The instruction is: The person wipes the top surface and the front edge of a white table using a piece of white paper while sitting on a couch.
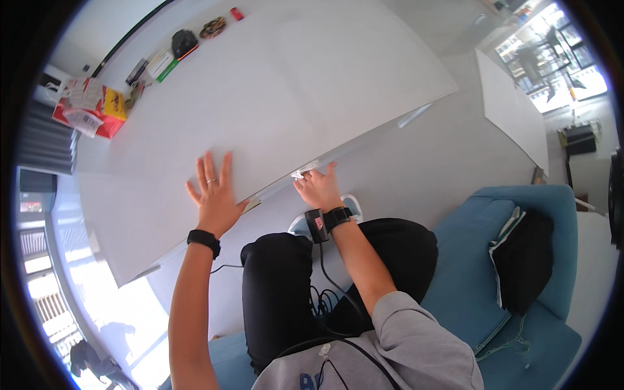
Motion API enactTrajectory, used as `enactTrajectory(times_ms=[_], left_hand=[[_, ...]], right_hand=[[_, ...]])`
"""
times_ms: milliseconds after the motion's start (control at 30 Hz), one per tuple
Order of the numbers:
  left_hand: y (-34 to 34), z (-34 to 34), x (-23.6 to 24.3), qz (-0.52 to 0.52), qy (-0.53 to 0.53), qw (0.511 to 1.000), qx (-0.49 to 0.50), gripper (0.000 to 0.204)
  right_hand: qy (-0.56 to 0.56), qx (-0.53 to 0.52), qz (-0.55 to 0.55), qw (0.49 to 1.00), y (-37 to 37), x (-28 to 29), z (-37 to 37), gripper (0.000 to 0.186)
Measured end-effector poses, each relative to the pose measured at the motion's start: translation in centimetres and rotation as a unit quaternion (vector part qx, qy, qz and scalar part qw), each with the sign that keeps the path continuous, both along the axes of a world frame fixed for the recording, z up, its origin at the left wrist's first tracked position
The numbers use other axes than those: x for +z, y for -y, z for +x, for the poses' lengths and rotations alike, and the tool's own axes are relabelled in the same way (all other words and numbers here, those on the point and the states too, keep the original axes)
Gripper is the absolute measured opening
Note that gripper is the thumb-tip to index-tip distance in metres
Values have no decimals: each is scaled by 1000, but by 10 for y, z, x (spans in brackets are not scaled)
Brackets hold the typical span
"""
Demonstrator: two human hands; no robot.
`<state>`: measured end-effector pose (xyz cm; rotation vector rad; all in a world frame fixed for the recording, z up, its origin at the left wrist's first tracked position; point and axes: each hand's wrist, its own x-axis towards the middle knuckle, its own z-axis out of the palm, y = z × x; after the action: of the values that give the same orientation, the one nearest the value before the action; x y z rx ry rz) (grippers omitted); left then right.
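Observation:
My left hand (217,200) lies flat on the white tabletop (286,97) near its front edge, fingers spread and holding nothing. A ring is on one finger and a black band is around the wrist. At the same edge, farther right, my right hand (318,188) has its fingers curled around a small white crumpled thing (302,173), its thumb pointing up and away. What that thing is made of I cannot make out. On the right forearm sit a black watch (338,217) and a small black box (316,225) with a cable running down from it.
A red and yellow bag (94,110) stands at the table's far left, with a black pouch (184,43), boxes and a small red item (236,13) along the far edge. Right of my legs is a blue sofa (461,253) bearing a black cloth item (526,260).

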<state>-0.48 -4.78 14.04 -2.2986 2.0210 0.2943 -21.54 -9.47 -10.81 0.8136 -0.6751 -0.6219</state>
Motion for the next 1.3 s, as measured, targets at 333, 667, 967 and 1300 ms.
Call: enactTrajectory(times_ms=[333,667,967,1300], left_hand=[[-7,8,7,6,13,1000,10,108],[-5,14,5,11,-18,999,-28,107],[-8,18,3,-11,-15,999,-28,102],[-8,17,6,26,-1,1000,-10,105]], right_hand=[[-535,106,-18,838,-18,66,51,116],[-566,96,27,818,-27,16,70,116],[-524,161,-44,835,-29,79,72,114],[-481,100,-83,867,-30,144,36,92]])
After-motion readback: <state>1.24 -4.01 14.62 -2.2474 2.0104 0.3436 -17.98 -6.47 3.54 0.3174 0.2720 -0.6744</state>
